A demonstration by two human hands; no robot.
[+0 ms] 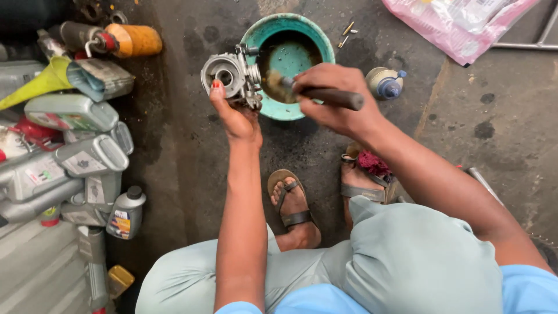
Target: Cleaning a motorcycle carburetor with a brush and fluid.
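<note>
Left hand (pixel 235 116) fingers gripping metal engine part (pixel 232 74), right hand (pixel 331 96) fingers closed round brush (pixel 325 96), bristles blurred over teal basin (pixel 290 26)

- Setting: a vehicle repair workshop, with work done at floor level.
- Concrete floor (pixel 500 134) bare, darkly stained with oil patches.
- Heap of grey motor-oil jugs (pixel 70 163) along the floor's left edge, with a yellow funnel (pixel 35 87) and an orange oil filter (pixel 133 39) among them.
- Teal basin (pixel 289 58) of dirty liquid stands on the floor near the far edge.
- Grey metal engine part (pixel 231 74) held over the basin's rim; small screws (pixel 347 32) lie loose beside it.
</note>
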